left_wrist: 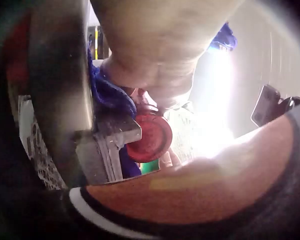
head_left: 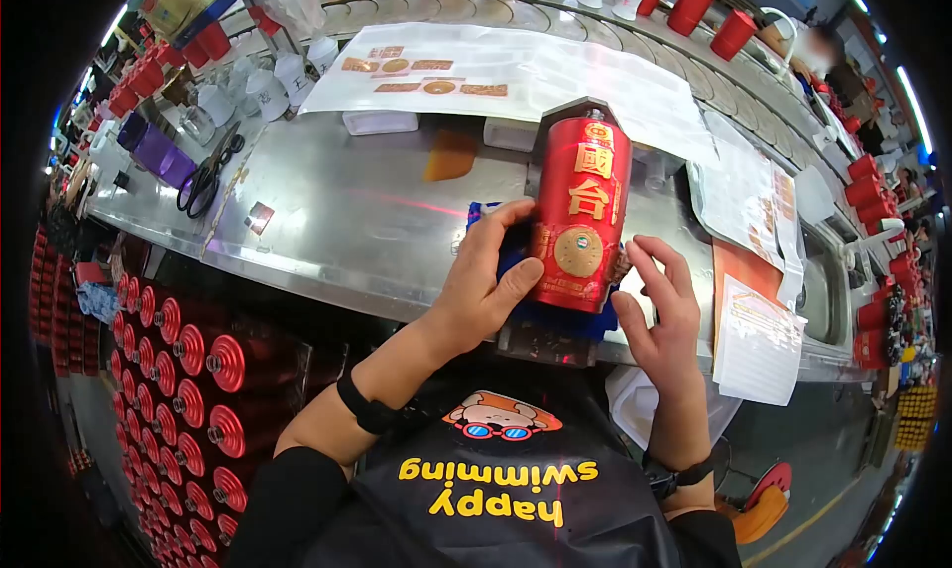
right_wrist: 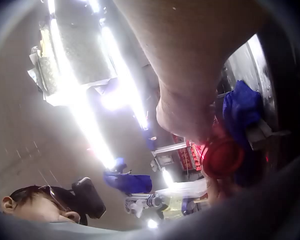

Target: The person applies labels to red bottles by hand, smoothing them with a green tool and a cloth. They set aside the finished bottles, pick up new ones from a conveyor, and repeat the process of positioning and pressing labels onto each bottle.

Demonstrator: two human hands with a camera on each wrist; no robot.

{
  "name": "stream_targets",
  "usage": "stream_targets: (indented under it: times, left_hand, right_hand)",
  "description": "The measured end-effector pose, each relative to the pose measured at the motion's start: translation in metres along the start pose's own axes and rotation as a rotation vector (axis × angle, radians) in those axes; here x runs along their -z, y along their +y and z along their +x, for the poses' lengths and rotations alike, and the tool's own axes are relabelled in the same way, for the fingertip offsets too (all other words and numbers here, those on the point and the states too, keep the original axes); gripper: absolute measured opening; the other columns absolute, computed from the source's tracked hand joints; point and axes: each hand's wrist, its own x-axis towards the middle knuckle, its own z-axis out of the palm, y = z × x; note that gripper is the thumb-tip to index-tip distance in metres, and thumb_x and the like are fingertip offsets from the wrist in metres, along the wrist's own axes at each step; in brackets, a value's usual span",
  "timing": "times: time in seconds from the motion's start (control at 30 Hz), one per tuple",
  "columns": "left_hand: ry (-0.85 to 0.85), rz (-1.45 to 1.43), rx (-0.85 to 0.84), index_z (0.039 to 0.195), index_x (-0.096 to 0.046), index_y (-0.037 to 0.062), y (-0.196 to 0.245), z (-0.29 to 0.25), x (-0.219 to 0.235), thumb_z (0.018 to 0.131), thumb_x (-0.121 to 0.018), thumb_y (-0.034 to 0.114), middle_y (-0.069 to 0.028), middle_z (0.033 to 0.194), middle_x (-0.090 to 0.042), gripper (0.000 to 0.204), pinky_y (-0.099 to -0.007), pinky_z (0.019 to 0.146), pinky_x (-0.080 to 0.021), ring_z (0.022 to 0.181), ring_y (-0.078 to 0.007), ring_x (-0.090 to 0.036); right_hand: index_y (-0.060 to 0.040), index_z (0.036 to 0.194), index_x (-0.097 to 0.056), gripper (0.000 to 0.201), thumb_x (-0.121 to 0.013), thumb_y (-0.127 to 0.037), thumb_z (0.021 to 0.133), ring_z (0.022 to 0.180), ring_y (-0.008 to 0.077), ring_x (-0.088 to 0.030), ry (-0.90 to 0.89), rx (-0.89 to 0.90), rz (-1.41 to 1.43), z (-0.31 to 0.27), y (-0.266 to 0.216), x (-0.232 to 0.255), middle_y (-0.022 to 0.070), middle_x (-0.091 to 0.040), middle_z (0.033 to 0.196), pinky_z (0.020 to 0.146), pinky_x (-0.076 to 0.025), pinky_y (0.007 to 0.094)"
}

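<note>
A red bottle [head_left: 578, 211] with gold characters and a round gold emblem lies on a blue cloth [head_left: 476, 213] over a small stand at the bench's front edge. Its round red base [left_wrist: 152, 137] faces the left wrist camera, and the same base [right_wrist: 223, 157] shows in the right wrist view. My left hand [head_left: 486, 285] grips the bottle's lower left side, thumb on the front. On the other side, my right hand [head_left: 662, 315] has bent, spread fingers beside the lower bottle; whether the fingertips touch it is unclear.
Printed sheets [head_left: 436, 77] lie behind the bottle, and more papers [head_left: 759, 340] hang at the right edge. Scissors [head_left: 210, 176] and a purple object [head_left: 157, 151] are at the left. Rows of red bottles [head_left: 188, 350] stand below left. A sink [head_left: 823, 280] is at right.
</note>
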Motion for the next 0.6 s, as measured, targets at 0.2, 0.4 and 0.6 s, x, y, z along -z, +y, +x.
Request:
stream_targets:
  times: [0.2, 0.4, 0.6]
  left_hand:
    - [-0.060, 0.601, -0.273, 0.149, -0.028, 0.0008, 0.030, 0.001, 0.001, 0.087, -0.066, 0.051, -0.0220, 0.126, -0.053, 0.088, -0.0570, 0.114, -0.021, 0.116, -0.0365, -0.052]
    - [-0.060, 0.501, -0.271, 0.152, -0.023, -0.0005, 0.007, -0.005, -0.003, 0.085, -0.065, 0.057, -0.0207, 0.123, -0.056, 0.097, -0.0588, 0.114, -0.019, 0.107, -0.0364, -0.057]
    - [-0.060, 0.473, -0.274, 0.151, -0.023, -0.0013, 0.012, -0.003, -0.004, 0.087, -0.064, 0.056, -0.0239, 0.133, -0.051, 0.095, -0.0579, 0.114, -0.021, 0.115, -0.0398, -0.053]
  right_hand:
    - [0.0005, 0.121, -0.062, 0.039, -0.071, -0.021, 0.089, 0.119, 0.0314, -0.054, -0.073, -0.130, 0.220, 0.000, 0.022, -0.008, 0.0187, -0.051, 0.132, 0.100, -0.043, 0.0380]
    - [-0.0019, 0.096, -0.063, 0.026, -0.074, -0.025, 0.089, 0.113, 0.0220, -0.054, -0.020, -0.194, 0.524, 0.005, 0.022, 0.001, 0.0145, -0.055, 0.126, 0.097, -0.041, 0.0342]
    - [-0.0010, 0.093, -0.062, 0.023, -0.068, -0.024, 0.093, 0.117, 0.0213, -0.052, -0.070, -0.203, 0.500, 0.015, 0.010, 0.011, 0.0160, -0.055, 0.128, 0.101, -0.037, 0.0355]
